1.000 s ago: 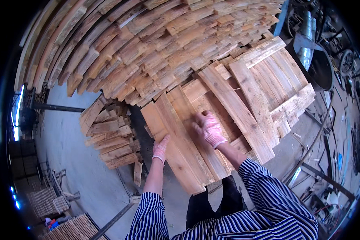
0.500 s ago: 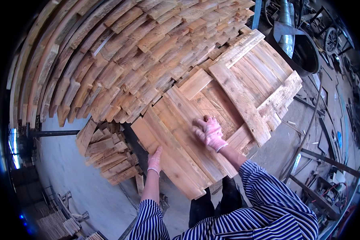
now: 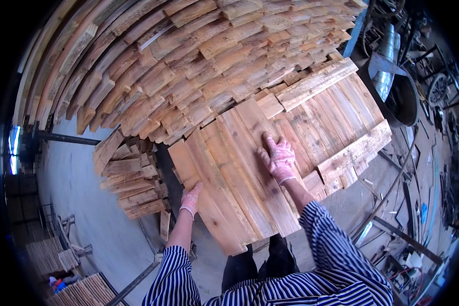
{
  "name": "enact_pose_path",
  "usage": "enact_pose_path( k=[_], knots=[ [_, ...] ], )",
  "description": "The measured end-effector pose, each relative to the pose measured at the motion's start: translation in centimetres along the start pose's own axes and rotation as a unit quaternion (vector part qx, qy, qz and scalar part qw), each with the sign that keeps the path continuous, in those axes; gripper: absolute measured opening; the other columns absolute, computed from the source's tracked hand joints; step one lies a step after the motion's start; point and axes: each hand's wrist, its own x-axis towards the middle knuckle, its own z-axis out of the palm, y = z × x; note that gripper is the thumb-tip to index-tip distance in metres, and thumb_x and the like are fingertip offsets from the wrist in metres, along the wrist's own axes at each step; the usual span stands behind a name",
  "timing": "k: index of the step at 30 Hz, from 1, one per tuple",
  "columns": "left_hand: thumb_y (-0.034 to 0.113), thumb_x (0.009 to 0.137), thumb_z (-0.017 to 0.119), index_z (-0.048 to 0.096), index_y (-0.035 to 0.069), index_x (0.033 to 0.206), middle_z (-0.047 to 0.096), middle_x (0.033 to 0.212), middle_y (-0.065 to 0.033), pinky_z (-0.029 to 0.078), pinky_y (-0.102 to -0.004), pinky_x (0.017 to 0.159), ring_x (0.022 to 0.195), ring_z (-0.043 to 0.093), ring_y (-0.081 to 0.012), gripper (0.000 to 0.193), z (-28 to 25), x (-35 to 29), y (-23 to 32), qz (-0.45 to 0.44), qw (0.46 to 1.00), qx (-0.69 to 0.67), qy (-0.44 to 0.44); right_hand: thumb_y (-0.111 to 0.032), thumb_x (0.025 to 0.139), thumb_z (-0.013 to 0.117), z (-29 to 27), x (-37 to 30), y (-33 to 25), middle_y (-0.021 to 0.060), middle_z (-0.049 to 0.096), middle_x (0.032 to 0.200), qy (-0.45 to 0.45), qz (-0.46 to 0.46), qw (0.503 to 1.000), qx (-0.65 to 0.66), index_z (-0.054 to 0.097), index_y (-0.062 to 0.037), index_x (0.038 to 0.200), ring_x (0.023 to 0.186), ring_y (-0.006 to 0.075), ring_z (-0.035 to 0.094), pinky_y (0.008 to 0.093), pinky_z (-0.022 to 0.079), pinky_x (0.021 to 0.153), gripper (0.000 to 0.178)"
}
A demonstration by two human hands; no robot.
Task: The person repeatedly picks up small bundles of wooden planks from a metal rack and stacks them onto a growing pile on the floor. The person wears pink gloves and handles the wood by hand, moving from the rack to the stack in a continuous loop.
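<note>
My left hand (image 3: 191,198), in a pink-and-white knit glove, lies against the left edge of the outermost board (image 3: 214,217), its visible fingers stretched out along it. My right hand (image 3: 279,159), gloved alike, rests with fingers spread on a wooden board (image 3: 264,171) in the middle of the row. Several such boards lie side by side under and between my hands. Right of them, more boards (image 3: 316,120) sit lower, with one crosswise plank (image 3: 319,84) along their far end and another crosswise plank (image 3: 356,149) along their near end.
A high stack of boards (image 3: 188,71) rises directly behind the row. Short wood offcuts (image 3: 132,176) are piled at the left. A black tub (image 3: 405,104) and a silver duct (image 3: 386,64) stand at the far right. Metal bars (image 3: 405,237) cross the right side.
The board that lay askew over the right-hand boards now lies level with the row, covering the brown gap. My right hand has come to rest with fingers spread. The view has shifted.
</note>
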Motion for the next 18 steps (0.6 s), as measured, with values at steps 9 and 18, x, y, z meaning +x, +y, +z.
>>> enact_pose_path(
  k=[9, 18],
  knots=[
    [0.056, 0.08, 0.081, 0.062, -0.002, 0.131, 0.069, 0.128, -0.0155, 0.052, -0.0341, 0.098, 0.116, 0.066, -0.0236, 0.08, -1.6, 0.6, -2.5, 0.009, 0.997, 0.033, 0.063, -0.041, 0.099, 0.06, 3.1, -0.7, -4.1, 0.022, 0.061, 0.109, 0.18, -0.099, 0.977, -0.054, 0.062, -0.0183, 0.138, 0.098, 0.0414, 0.061, 0.053, 0.05, 0.083, 0.045],
    [0.063, 0.08, 0.078, 0.051, -0.007, 0.135, 0.065, 0.13, -0.0248, 0.051, -0.0425, 0.099, 0.116, 0.065, -0.036, 0.093, -2.4, -0.1, -3.0, 0.073, 0.961, 0.253, 0.081, -0.044, 0.095, 0.066, 11.4, -6.3, -20.1, 0.0319, 0.04, 0.152, 0.169, -0.199, 0.965, 0.015, 0.043, -0.0198, 0.155, 0.133, 0.0491, 0.047, 0.0555, 0.041, 0.108, 0.069]
  ],
)
